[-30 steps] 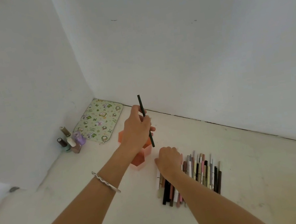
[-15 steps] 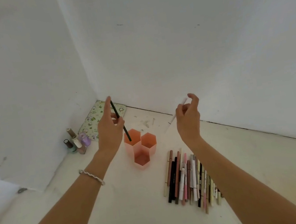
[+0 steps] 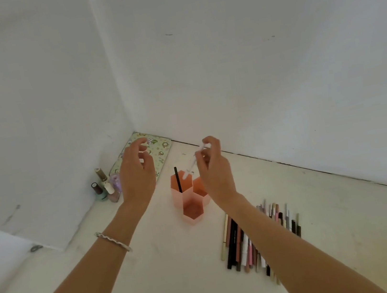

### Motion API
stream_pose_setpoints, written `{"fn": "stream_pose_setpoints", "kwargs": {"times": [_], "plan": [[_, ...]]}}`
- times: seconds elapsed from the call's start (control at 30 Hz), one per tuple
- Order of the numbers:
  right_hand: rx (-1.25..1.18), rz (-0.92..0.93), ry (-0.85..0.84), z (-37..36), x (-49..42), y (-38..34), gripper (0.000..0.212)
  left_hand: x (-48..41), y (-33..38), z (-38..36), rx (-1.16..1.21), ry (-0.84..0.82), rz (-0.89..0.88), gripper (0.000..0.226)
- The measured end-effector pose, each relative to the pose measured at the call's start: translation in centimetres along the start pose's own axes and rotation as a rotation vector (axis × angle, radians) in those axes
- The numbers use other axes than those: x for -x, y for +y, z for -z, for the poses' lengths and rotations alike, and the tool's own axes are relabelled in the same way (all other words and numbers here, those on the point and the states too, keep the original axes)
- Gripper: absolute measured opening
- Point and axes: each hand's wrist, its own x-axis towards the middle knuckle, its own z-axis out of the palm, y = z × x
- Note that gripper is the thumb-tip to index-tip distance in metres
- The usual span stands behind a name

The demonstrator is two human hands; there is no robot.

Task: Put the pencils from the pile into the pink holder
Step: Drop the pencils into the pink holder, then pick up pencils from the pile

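The pink holder [image 3: 187, 197] has three hexagonal cups and stands on the white surface. A black pencil [image 3: 178, 179] stands upright in its tallest, far-left cup. My left hand [image 3: 136, 177] hovers just left of the holder, fingers spread and holding nothing. My right hand [image 3: 213, 168] pinches a white pencil [image 3: 192, 164] whose lower tip points down at the rim of the tall cup. The pile of pencils [image 3: 249, 243] lies in a row to the right of the holder, partly hidden under my right forearm.
Several nail polish bottles [image 3: 106, 189] stand by the left wall. A floral patterned pad [image 3: 154, 149] lies in the corner behind my left hand. White walls close in on the left and at the back. A small metal piece [image 3: 36, 248] lies at the far left.
My left hand let go of the black pencil, which now stands in the tall cup, and its fingers opened. My right hand carried the white pencil left and down over the holder.
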Motion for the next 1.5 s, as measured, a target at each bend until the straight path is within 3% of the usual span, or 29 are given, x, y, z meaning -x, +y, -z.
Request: {"fn": "stream_pose_setpoints", "kwargs": {"times": [0.13, 0.23, 0.33, 0.4, 0.5, 0.83, 1.0, 1.13, 1.23, 1.33, 1.43, 1.5], "plan": [[0.182, -0.042, -0.178, -1.0, 1.5, 1.0, 0.020, 0.5, 3.0, -0.3, 0.120, -0.063, 0.048, 0.029], [0.184, -0.055, -0.074, 0.2, 1.7, 1.8, 0.024, 2.6, 5.4, -2.4, 0.138, -0.211, 0.093, 0.025], [0.158, -0.126, 0.075, 2.8, 1.0, 3.1, 0.026, 5.6, 6.4, -6.1, -0.115, -0.552, 0.146, 0.017], [0.153, -0.178, 0.110, 4.8, 0.8, 4.1, 0.026, 8.0, 6.2, -8.9, -0.343, -0.779, 0.084, 0.017], [0.131, -0.235, 0.118, 7.0, 1.2, 5.7, 0.027, 12.0, 5.1, -12.3, -0.555, -0.935, -0.031, 0.025], [0.147, -0.306, 0.061, 9.3, 3.3, 9.7, 0.032, 15.0, 3.4, -15.8, -0.688, -0.842, 0.220, 0.028], [0.157, -0.324, 0.058, 9.0, 3.1, 10.5, 0.031, 13.9, 4.4, -14.9, -0.723, -0.860, 0.059, 0.031], [0.260, -0.432, -0.054, 7.9, 2.9, 10.8, 0.029, 8.7, 7.9, -12.4, -0.430, -0.652, 0.046, 0.024], [0.406, -0.506, -0.284, 5.7, 3.8, 10.8, 0.025, 5.1, 9.9, -10.5, -0.166, -0.501, 0.081, 0.049], [0.630, -0.469, -0.426, 3.5, 4.8, 11.1, 0.023, 4.3, 10.4, -9.0, 0.038, -0.426, 0.100, 0.071], [0.743, -0.393, -0.440, 2.1, 5.5, 11.4, 0.025, 4.7, 9.9, -8.3, 0.051, -0.396, 0.104, 0.067], [0.637, -0.410, -0.386, 1.7, 5.2, 11.3, 0.017, 4.5, 9.5, -7.8, 0.070, -0.342, 0.092, 0.066]]}}
